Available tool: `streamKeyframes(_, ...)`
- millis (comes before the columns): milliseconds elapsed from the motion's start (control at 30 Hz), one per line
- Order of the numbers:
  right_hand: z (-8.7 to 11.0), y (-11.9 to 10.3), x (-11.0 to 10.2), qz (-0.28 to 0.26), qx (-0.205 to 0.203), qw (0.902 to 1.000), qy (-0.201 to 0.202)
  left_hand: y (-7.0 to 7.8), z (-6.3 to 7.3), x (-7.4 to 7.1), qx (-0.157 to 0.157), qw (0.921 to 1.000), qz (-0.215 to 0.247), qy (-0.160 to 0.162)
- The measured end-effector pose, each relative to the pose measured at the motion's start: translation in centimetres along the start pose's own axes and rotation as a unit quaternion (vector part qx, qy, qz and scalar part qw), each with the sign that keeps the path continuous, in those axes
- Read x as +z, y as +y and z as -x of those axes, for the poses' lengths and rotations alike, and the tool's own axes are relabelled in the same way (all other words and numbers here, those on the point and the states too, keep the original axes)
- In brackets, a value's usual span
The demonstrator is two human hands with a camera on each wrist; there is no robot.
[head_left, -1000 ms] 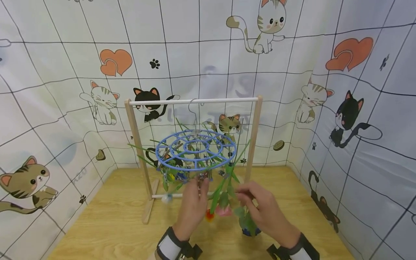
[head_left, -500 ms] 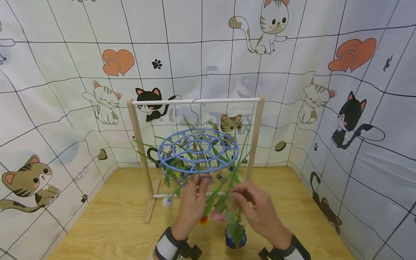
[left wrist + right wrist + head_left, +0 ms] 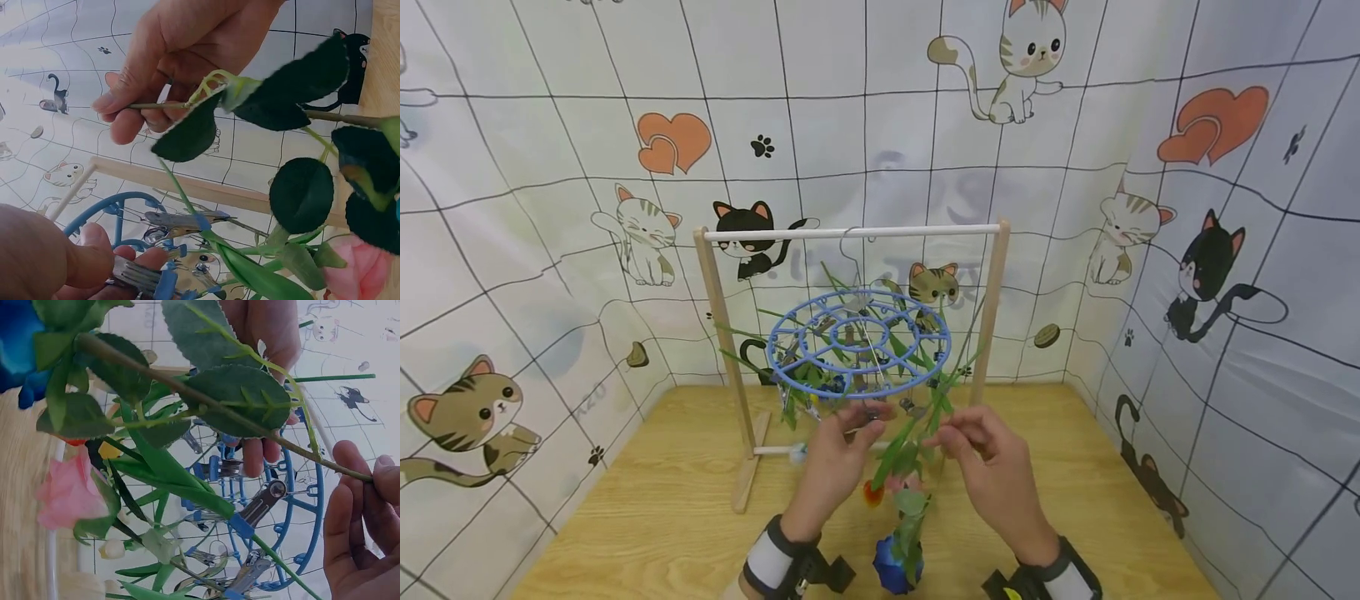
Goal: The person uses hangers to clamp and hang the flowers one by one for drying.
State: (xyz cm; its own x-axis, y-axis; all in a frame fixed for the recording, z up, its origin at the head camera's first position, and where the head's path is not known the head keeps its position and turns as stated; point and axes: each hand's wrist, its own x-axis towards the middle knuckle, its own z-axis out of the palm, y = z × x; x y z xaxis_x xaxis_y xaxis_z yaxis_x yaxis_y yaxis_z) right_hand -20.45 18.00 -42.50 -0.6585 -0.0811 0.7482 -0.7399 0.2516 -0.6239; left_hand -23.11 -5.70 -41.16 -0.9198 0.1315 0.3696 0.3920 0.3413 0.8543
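Note:
My right hand (image 3: 996,471) pinches the bare stem end of an artificial blue flower (image 3: 897,568), which hangs head down. In the right wrist view, its brown stem (image 3: 250,428) and toothed leaves cross in front of the other flowers. Under the front rim of a round blue clip hanger (image 3: 850,395), my left hand (image 3: 835,458) grips a metal clip (image 3: 140,278) with blue tips. The stem end is apart from that clip. A pink flower (image 3: 72,490) and an orange-red flower (image 3: 872,493) hang head down from the hanger close by.
The hanger's hook (image 3: 850,250) loops over the white top bar (image 3: 775,236) of a wooden stand (image 3: 992,308). More flowers and green stems hang at its left side. Wood-grain table (image 3: 647,517) lies below; a cat-print sheet (image 3: 880,108) surrounds it.
My right hand has moved slightly left with the blue flower, whose head has swung left and toward me. The left hand stays under the hanger's front rim, and the hanger has tilted slightly.

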Motion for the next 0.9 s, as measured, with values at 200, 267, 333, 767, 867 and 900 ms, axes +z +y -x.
streamKeyframes(200,-0.1,1.0,0.4,-0.055,0.03,0.9979,0.02,-0.3,0.3,-0.3,-0.012,0.9998,0.015,0.007)
streamKeyframes(267,0.0,1.3,0.5,-0.066,0.044,0.9964,0.031,-0.4,0.4,-0.3,-0.01,0.9996,0.021,0.014)
streamKeyframes(333,0.0,1.4,0.7,-0.084,0.057,0.994,0.04,-0.5,0.4,-0.4,-0.002,0.9995,0.021,0.024)
streamKeyframes(767,0.3,1.4,2.1,-0.136,0.102,0.9836,0.06,-0.4,0.5,-0.3,0.018,0.9953,0.073,0.06)
streamKeyframes(867,0.3,1.8,2.0,-0.15,0.118,0.979,0.071,-0.4,0.4,-0.3,0.024,0.9944,0.075,0.071)
streamKeyframes(900,0.3,1.9,2.0,-0.156,0.124,0.9772,0.075,-0.4,0.4,-0.3,0.023,0.9941,0.077,0.073)
